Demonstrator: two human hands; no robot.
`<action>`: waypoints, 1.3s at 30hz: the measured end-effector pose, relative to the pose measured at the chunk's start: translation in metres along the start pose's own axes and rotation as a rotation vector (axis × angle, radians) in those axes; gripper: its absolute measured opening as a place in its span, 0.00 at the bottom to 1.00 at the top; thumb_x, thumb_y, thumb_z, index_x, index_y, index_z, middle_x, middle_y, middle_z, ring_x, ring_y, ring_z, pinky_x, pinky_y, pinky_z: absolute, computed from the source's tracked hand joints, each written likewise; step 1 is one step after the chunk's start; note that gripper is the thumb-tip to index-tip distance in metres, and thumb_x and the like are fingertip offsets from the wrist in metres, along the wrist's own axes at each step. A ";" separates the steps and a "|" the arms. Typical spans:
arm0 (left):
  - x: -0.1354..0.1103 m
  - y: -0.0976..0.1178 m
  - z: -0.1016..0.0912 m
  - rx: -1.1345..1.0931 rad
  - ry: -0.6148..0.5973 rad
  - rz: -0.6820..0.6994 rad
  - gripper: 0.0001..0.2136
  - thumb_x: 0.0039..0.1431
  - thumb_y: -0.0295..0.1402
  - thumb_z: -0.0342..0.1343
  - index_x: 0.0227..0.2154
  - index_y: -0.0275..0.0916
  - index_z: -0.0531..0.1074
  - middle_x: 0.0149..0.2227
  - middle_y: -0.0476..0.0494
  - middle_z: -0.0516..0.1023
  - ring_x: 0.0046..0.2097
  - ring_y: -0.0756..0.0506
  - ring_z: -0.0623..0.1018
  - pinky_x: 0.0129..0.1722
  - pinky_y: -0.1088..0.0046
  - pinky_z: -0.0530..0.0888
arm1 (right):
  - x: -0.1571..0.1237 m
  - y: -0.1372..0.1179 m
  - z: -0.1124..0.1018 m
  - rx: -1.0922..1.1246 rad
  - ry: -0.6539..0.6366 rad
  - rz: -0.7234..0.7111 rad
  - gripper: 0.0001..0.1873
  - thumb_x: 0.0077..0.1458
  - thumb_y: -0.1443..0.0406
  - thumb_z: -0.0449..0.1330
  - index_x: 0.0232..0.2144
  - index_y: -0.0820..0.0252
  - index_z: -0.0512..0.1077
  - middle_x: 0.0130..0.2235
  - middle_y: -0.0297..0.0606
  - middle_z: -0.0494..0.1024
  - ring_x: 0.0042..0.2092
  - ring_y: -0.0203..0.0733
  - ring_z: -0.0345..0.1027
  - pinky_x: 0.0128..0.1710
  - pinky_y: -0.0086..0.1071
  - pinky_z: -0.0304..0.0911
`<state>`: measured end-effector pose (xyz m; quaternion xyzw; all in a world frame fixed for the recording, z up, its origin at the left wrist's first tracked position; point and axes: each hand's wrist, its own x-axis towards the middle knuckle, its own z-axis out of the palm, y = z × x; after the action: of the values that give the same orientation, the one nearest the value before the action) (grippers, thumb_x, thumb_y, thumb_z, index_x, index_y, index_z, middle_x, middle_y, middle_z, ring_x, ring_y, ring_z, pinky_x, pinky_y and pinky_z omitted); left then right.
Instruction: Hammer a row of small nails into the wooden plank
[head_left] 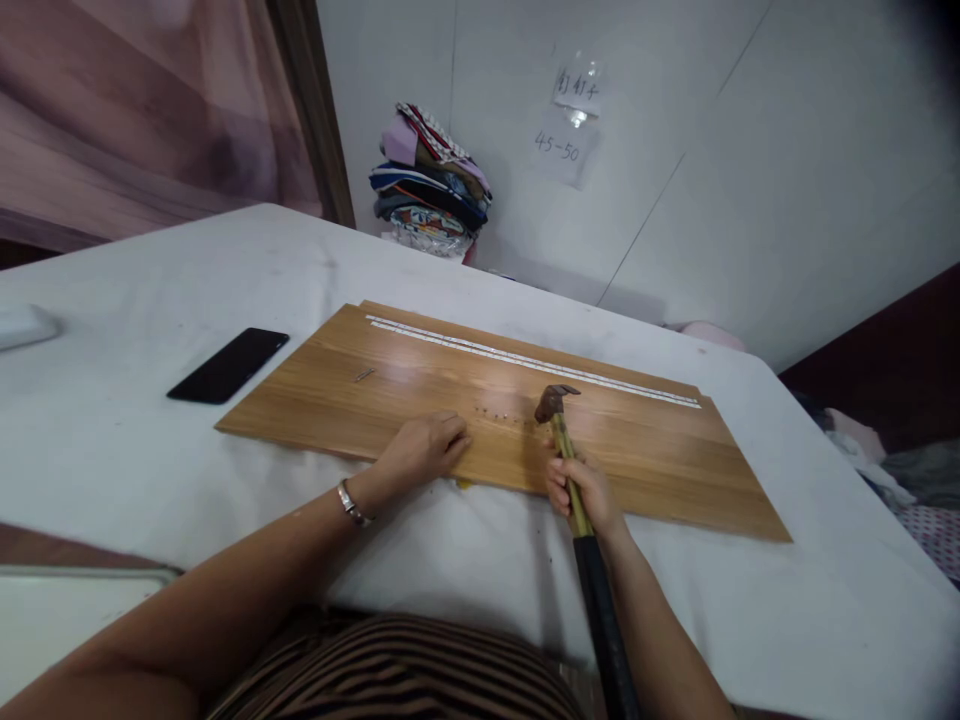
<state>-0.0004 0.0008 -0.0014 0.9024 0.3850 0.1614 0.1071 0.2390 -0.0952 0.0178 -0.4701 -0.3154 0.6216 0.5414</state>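
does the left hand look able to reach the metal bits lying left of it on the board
Likely yes: the left hand rests on the board near the metal bits, with bare wood between; the hammer is aside, in the right hand.

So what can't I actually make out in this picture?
In the head view:
Fingertips of the left hand: hidden by its own curled fingers.
Hammer: handle's end cut off by the bottom edge.
Small nails: too tiny to count.
White object: cut off by the left edge.

That hammer (591, 570) has a pretty rusty head and slants over a flat-lying wood-grain board (442, 385) with a little row of nails (496, 416).
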 end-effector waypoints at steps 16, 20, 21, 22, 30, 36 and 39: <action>0.000 0.000 0.001 -0.017 0.018 0.003 0.11 0.65 0.35 0.46 0.27 0.39 0.65 0.30 0.46 0.71 0.34 0.48 0.71 0.36 0.70 0.66 | -0.001 -0.002 0.002 0.008 0.004 0.002 0.18 0.43 0.63 0.62 0.39 0.59 0.66 0.17 0.19 0.62 0.13 0.27 0.51 0.09 0.20 0.48; 0.000 -0.001 0.001 -0.017 0.024 0.002 0.11 0.64 0.36 0.46 0.27 0.39 0.65 0.30 0.47 0.71 0.34 0.48 0.71 0.35 0.71 0.66 | 0.000 -0.001 0.001 0.002 -0.014 0.023 0.18 0.43 0.63 0.62 0.39 0.60 0.66 0.17 0.19 0.61 0.13 0.27 0.50 0.09 0.20 0.48; 0.000 -0.001 0.001 -0.016 0.023 0.003 0.11 0.64 0.36 0.46 0.27 0.39 0.65 0.30 0.47 0.71 0.34 0.48 0.71 0.35 0.71 0.66 | 0.000 -0.001 0.002 0.005 -0.015 0.021 0.18 0.43 0.63 0.62 0.39 0.59 0.66 0.17 0.19 0.61 0.13 0.27 0.50 0.09 0.20 0.47; 0.000 -0.001 0.001 -0.014 0.020 0.003 0.11 0.64 0.36 0.46 0.27 0.39 0.65 0.30 0.47 0.71 0.34 0.48 0.71 0.36 0.71 0.66 | 0.000 -0.001 0.002 0.007 -0.014 0.016 0.17 0.43 0.63 0.62 0.39 0.59 0.66 0.17 0.19 0.61 0.13 0.27 0.50 0.09 0.20 0.47; 0.000 -0.002 0.001 -0.004 -0.003 0.000 0.11 0.65 0.36 0.46 0.28 0.39 0.65 0.31 0.46 0.71 0.34 0.48 0.71 0.36 0.71 0.66 | -0.001 -0.002 0.003 -0.001 -0.001 0.007 0.17 0.43 0.64 0.61 0.38 0.59 0.67 0.17 0.20 0.62 0.13 0.27 0.51 0.09 0.20 0.48; 0.000 -0.001 0.000 -0.007 -0.006 -0.004 0.11 0.65 0.36 0.46 0.27 0.39 0.65 0.31 0.46 0.71 0.34 0.48 0.71 0.36 0.71 0.66 | -0.001 -0.001 0.000 0.022 -0.017 0.002 0.17 0.45 0.64 0.61 0.39 0.59 0.66 0.18 0.20 0.62 0.13 0.27 0.51 0.09 0.20 0.47; 0.001 0.000 -0.001 -0.019 -0.007 -0.011 0.11 0.64 0.35 0.46 0.27 0.39 0.65 0.31 0.46 0.71 0.34 0.47 0.72 0.36 0.71 0.66 | -0.002 -0.003 0.002 0.018 -0.016 -0.009 0.16 0.44 0.64 0.61 0.39 0.59 0.66 0.18 0.20 0.62 0.13 0.27 0.51 0.09 0.21 0.48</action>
<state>0.0000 0.0011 -0.0007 0.8997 0.3879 0.1616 0.1179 0.2385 -0.0959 0.0212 -0.4587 -0.3162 0.6258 0.5459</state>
